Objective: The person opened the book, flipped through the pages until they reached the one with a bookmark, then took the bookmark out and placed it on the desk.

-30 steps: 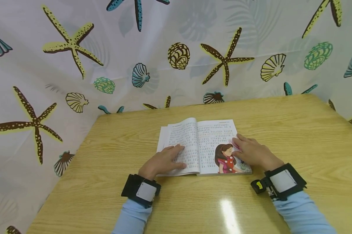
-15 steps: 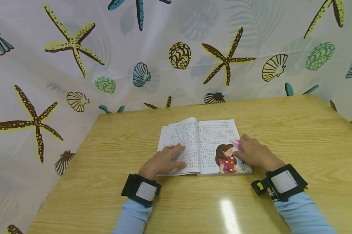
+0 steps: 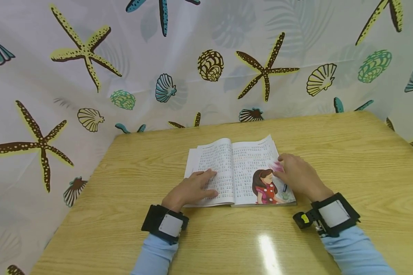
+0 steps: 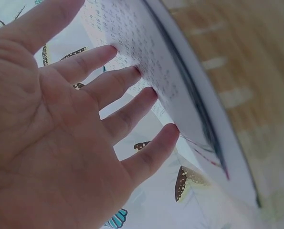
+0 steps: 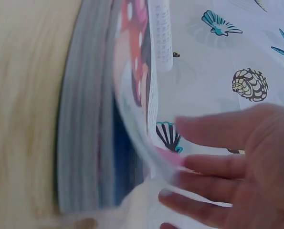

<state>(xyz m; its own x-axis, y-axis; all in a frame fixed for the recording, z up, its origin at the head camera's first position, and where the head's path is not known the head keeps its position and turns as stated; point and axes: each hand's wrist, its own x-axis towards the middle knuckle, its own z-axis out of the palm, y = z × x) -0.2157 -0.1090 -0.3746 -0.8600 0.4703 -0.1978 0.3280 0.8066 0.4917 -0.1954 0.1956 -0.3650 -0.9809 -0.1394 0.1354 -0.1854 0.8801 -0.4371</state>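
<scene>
An open book point(image 3: 244, 156) lies on the wooden table, with printed text on both pages and a drawing of a dark-haired figure in red on the right page. My left hand point(image 3: 190, 189) rests on the left page with its fingers spread; in the left wrist view its fingertips point(image 4: 149, 98) touch the paper. At the book's right edge is my right hand point(image 3: 300, 177). In the right wrist view a page point(image 5: 132, 105) bends up from the thick stack of pages point(image 5: 84, 124), its edge against the fingers, while the thumb stays apart from it.
The wooden table point(image 3: 151, 156) extends around the book on all sides. Behind and to the left hangs a white cloth point(image 3: 186, 42) printed with starfish and shells. Black straps point(image 3: 334, 214) with cameras sit on both wrists.
The right hand has shifted slightly outward along the book's edge and its fingers have raised the right page, whose upper corner now lifts. My left hand has stayed in place.
</scene>
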